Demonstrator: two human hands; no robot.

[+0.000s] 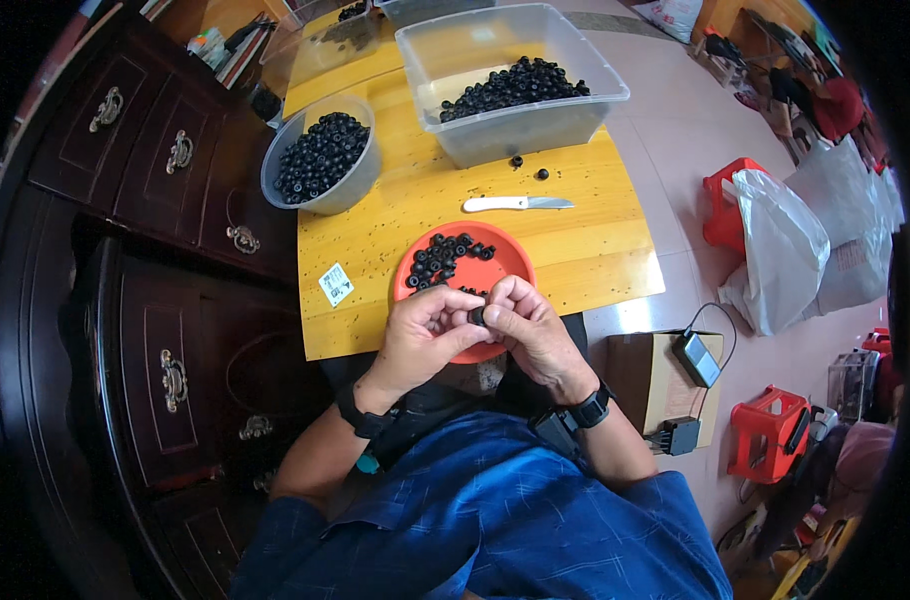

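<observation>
Over the near side of an orange-red plate (515, 250), my left hand (430, 325) and my right hand (535, 330) meet fingertip to fingertip. Pinched between them is one small round black part (477, 316); fingers cover most of it. Several like black parts (440, 258), some showing a ring-shaped top with a hole, lie in the plate, mainly toward its left. Beyond the plate a white-handled knife (505, 203) rests on the yellow table (595, 240), blade to the right. Two loose black parts (542, 174) sit farther back.
A clear rectangular bin (520, 135) and a round clear tub (350, 195) hold many black parts. A white label (336, 285) lies at the table's left. Dark drawers (160, 375) flank the left; a cardboard box (640, 385), red stools (765, 435) and plastic bags (780, 245) stand to the right.
</observation>
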